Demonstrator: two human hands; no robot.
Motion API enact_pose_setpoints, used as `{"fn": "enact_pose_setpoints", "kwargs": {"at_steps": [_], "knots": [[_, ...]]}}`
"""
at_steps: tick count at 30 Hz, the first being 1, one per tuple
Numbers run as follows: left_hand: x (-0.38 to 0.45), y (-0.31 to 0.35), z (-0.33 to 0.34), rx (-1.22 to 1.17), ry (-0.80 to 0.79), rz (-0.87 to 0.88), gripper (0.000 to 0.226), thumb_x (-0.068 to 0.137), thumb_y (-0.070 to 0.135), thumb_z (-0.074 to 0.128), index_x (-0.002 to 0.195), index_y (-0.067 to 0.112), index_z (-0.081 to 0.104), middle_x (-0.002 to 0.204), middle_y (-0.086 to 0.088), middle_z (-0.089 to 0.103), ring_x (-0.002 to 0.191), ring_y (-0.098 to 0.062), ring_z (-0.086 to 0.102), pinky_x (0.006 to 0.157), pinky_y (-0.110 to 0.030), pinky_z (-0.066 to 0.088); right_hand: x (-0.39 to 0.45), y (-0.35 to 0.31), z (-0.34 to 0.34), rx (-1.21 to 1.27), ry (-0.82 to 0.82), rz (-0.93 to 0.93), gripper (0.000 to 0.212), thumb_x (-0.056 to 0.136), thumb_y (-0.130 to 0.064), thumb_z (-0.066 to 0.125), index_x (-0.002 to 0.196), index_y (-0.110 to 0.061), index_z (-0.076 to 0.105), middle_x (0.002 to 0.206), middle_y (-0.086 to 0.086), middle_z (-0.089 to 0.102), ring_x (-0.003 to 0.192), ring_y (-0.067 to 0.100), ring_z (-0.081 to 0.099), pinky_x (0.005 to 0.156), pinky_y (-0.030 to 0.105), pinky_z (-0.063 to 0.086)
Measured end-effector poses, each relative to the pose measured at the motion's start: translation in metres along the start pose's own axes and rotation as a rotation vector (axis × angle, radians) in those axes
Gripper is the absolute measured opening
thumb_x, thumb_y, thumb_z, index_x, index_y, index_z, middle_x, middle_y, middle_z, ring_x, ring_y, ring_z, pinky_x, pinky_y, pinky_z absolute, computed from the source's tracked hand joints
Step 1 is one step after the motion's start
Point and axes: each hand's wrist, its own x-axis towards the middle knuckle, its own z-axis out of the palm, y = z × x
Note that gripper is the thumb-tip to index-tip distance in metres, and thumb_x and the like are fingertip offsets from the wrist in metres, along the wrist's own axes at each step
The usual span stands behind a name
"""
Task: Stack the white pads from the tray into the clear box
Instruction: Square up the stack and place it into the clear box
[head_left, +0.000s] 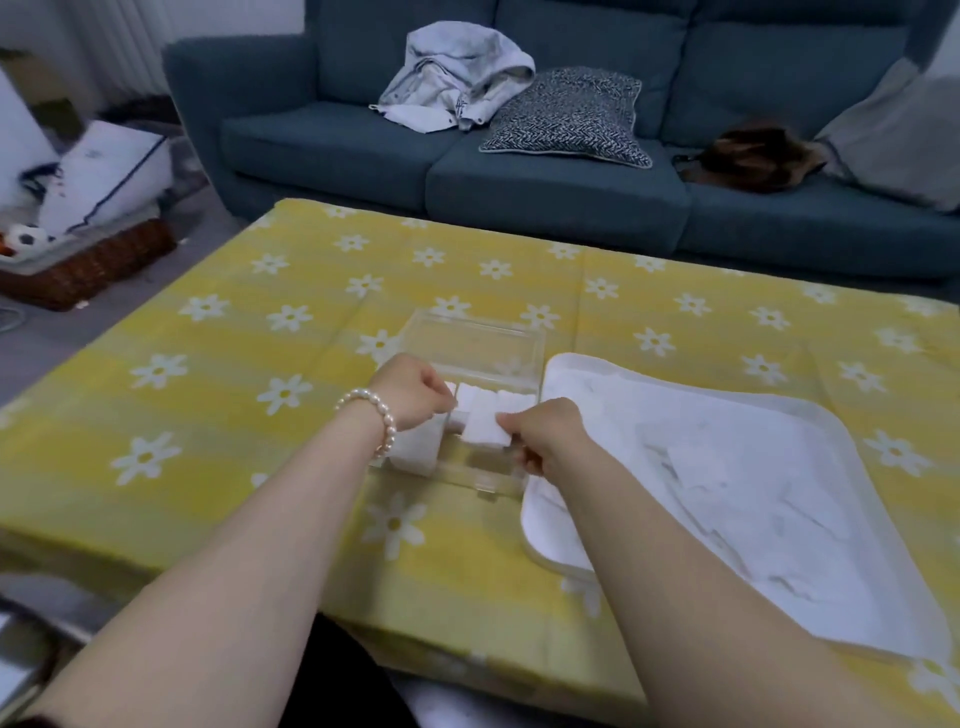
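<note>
A clear box (475, 338) with its lid open stands in the middle of the table. Over its front half, my left hand (413, 392) and my right hand (545, 434) each pinch a side of a white pad (485, 423). More white pads (415, 449) stand stacked inside the box at its left. To the right lies the white tray (566, 558), which holds several loose white pads (743, 483). A pearl bracelet circles my left wrist.
The table wears a yellow cloth with white daisies (234, 364). A blue sofa (571, 197) behind it carries a grey garment, a patterned cushion and a brown bag. A wicker basket (88, 265) and white boxes sit on the floor at left.
</note>
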Motion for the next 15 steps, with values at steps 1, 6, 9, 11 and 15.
{"fn": "enact_pose_setpoints", "kwargs": {"at_steps": [1, 6, 9, 11, 15], "knots": [[0.001, -0.001, 0.001, 0.029, -0.022, 0.002, 0.018, 0.077, 0.007, 0.072, 0.063, 0.016, 0.064, 0.083, -0.006, 0.069, 0.075, -0.019, 0.060, 0.078, -0.030, 0.052, 0.002, -0.002, 0.003, -0.058, 0.002, -0.002, 0.032, 0.083, -0.007, 0.066, 0.058, -0.005, 0.045, 0.045, 0.009, 0.046, 0.036, 0.018, 0.041, 0.040, 0.022, 0.031], [0.007, -0.001, 0.010, 0.206, -0.090, 0.010, 0.014, 0.078, 0.009, 0.070, 0.067, 0.018, 0.067, 0.078, -0.001, 0.067, 0.082, -0.019, 0.064, 0.072, -0.025, 0.049, 0.005, -0.003, 0.022, -0.252, -0.012, 0.033, 0.030, 0.082, -0.004, 0.062, 0.057, -0.005, 0.046, 0.031, 0.005, 0.043, 0.039, 0.018, 0.047, 0.042, 0.022, 0.034], [0.006, -0.003, 0.010, 0.270, -0.098, -0.021, 0.011, 0.079, 0.009, 0.069, 0.073, 0.018, 0.066, 0.089, -0.005, 0.068, 0.087, -0.021, 0.062, 0.070, -0.024, 0.044, 0.006, -0.001, 0.029, -0.304, -0.007, 0.044, 0.028, 0.082, -0.006, 0.063, 0.058, -0.005, 0.048, 0.028, 0.003, 0.043, 0.041, 0.018, 0.048, 0.044, 0.022, 0.034], [0.006, -0.006, 0.012, 0.300, -0.085, -0.030, 0.014, 0.079, 0.009, 0.070, 0.073, 0.020, 0.064, 0.096, -0.005, 0.069, 0.092, -0.021, 0.062, 0.070, -0.024, 0.043, 0.005, -0.004, 0.031, -0.332, -0.017, 0.065, 0.025, 0.083, -0.007, 0.061, 0.062, -0.005, 0.048, 0.025, 0.002, 0.043, 0.042, 0.017, 0.049, 0.044, 0.023, 0.035], [0.006, -0.009, 0.016, 0.326, -0.092, -0.039, 0.021, 0.074, 0.011, 0.077, 0.066, 0.021, 0.060, 0.096, -0.003, 0.069, 0.090, -0.018, 0.060, 0.071, -0.022, 0.041, 0.003, -0.004, 0.035, -0.389, 0.005, 0.072, 0.017, 0.085, -0.003, 0.053, 0.069, -0.005, 0.049, 0.025, 0.004, 0.043, 0.038, 0.017, 0.048, 0.042, 0.021, 0.036]]}}
